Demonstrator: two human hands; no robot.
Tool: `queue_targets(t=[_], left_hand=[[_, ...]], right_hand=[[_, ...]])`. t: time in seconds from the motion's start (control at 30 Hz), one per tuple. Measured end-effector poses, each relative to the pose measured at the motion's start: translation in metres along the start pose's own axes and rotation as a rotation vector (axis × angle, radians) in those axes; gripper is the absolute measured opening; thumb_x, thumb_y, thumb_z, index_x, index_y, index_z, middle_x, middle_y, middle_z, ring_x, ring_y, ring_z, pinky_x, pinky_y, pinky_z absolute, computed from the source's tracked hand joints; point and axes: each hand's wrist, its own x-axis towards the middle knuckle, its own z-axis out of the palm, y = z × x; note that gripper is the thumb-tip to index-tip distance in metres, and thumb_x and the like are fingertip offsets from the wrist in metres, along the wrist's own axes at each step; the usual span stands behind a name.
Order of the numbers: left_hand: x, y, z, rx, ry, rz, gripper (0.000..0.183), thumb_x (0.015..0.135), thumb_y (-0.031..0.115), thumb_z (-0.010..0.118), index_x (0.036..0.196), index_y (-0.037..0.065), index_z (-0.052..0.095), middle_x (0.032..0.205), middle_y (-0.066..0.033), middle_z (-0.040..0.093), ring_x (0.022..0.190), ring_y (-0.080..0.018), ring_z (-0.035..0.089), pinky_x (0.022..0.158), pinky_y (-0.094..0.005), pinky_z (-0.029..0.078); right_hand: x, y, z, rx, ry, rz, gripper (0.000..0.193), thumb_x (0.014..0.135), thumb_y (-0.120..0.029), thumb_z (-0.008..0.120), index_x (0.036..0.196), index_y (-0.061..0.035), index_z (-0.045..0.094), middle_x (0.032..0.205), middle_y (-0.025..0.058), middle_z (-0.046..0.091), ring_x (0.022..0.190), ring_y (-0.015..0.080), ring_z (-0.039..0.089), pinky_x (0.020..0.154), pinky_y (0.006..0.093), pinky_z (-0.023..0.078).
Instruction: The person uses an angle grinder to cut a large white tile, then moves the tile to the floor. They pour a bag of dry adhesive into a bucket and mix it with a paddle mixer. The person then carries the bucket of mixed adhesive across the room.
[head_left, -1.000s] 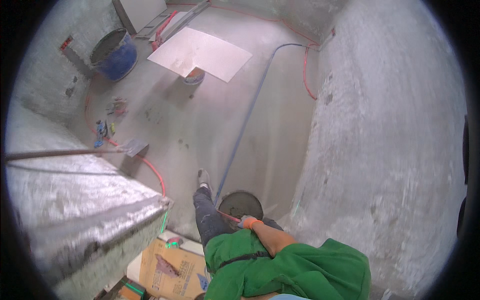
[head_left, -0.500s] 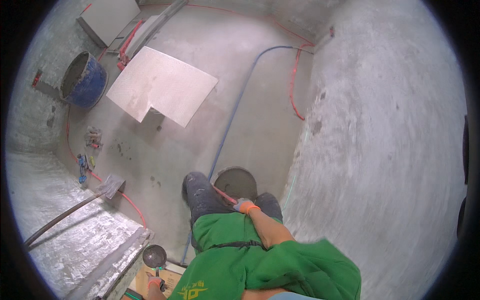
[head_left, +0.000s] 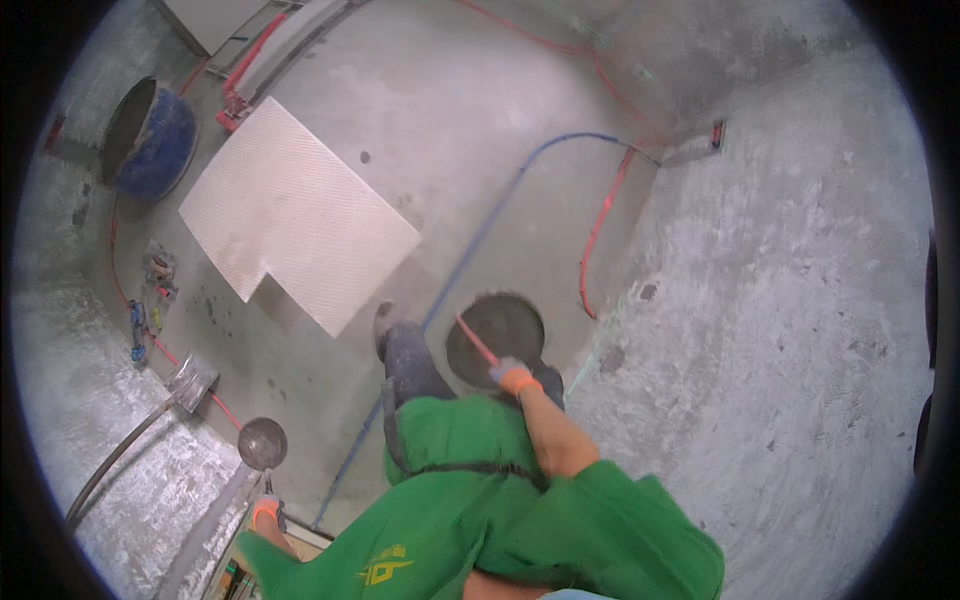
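In the lower left, my left hand (head_left: 268, 512), gloved with an orange cuff, is closed round the handle of a round, mortar-grey ladle (head_left: 262, 444). The ladle is held out near the left wall. My right hand (head_left: 513, 375), in a grey and orange glove, grips a narrow red tool (head_left: 474, 336); its kind is unclear. That tool slants up-left over a round bucket (head_left: 497, 325) of grey mortar close to my legs. Whether its end touches the mortar, I cannot tell.
A large pale tile (head_left: 300, 215) with a notched corner lies ahead. Beyond it to the left stands a blue tub (head_left: 160, 145). A blue hose (head_left: 470, 250) crosses the floor, with red conduit (head_left: 604, 225) by the right wall. Tools (head_left: 138, 330) lie along the left wall.
My left hand has moved the ladle forward and left. My right hand has shifted slightly right and forward with the red tool. The whole view has tilted, and my left foot now shows.
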Motion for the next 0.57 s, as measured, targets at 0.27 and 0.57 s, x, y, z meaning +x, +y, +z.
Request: queue_targets(t=[0.27, 0.57], left_hand=[[-0.126, 0.040, 0.053, 0.499, -0.047, -0.101, 0.023, 0.078, 0.023, 0.059, 0.079, 0.000, 0.062, 0.069, -0.0175, 0.062, 0.069, -0.0283, 0.064, 0.056, -0.0400, 0.049], [-0.171, 0.233, -0.108, 0.426, 0.408, 0.124, 0.030, 0.064, 0.020, 0.069, 0.079, -0.003, 0.058, 0.070, -0.0205, 0.059, 0.070, -0.0371, 0.058, 0.067, -0.0443, 0.044]], right_hand=[[0.068, 0.048, -0.121, 0.144, 0.069, 0.072, 0.047, 0.082, -0.036, 0.037, 0.108, -0.0037, 0.058, 0.110, 0.0196, 0.056, 0.103, 0.0362, 0.053, 0.091, 0.0412, 0.040], [0.133, 0.086, -0.204, 0.247, 0.264, 0.419, 0.043, 0.083, -0.039, 0.044, 0.103, -0.0041, 0.058, 0.106, 0.0189, 0.059, 0.101, 0.0312, 0.056, 0.085, 0.0437, 0.044]])
